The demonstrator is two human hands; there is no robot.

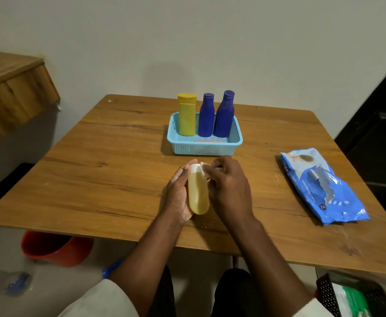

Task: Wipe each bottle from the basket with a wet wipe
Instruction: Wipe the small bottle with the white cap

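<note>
My left hand [178, 193] holds a translucent amber bottle [198, 193] with a white cap over the middle of the wooden table [109, 170], cap pointing away from me. My right hand [228, 186] grips a small white wet wipe [204, 170] and presses it against the cap and neck. Behind them stands a light blue basket [204, 147] holding a yellow bottle [187, 115] and two dark blue bottles [206, 115] [225, 114], all upright. A flat pinkish thing lies on the basket's floor.
A blue wet-wipe pack [322, 186] lies open at the table's right side. A red bucket [54, 248] stands on the floor under the table's left edge. A plastic water bottle [9, 282] lies on the floor. A black crate [347, 296] sits at bottom right.
</note>
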